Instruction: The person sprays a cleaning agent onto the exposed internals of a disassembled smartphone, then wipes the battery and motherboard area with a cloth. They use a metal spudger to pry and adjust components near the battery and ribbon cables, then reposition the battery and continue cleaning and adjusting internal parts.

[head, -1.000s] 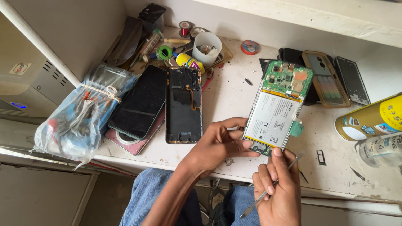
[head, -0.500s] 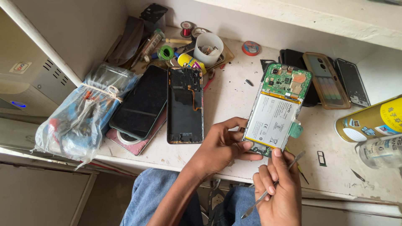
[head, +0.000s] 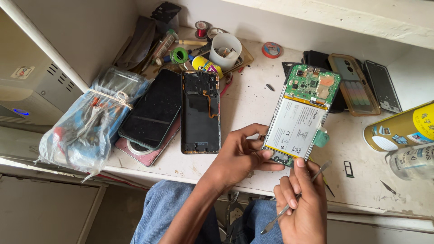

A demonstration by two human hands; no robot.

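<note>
Bench edge runs just below the opened phone (head: 300,115), which lies tilted with its bottom end near that edge. Left hand (head: 237,156) curls its fingers against the phone's lower left side, pinching it. Right hand (head: 303,203) closes around a thin metal spudger (head: 294,199). Bare benchtop opens rightward before a yellow can (head: 400,129); an empty phone frame (head: 200,110) and dark handset (head: 153,108) crowd the left.

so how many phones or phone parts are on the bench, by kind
opened phone with white battery and green board: 1
black empty phone back shell: 1
black-screened phone: 1
pink phone underneath: 1
amber clear phone case: 1
dark phone frame: 1
total: 6
</note>
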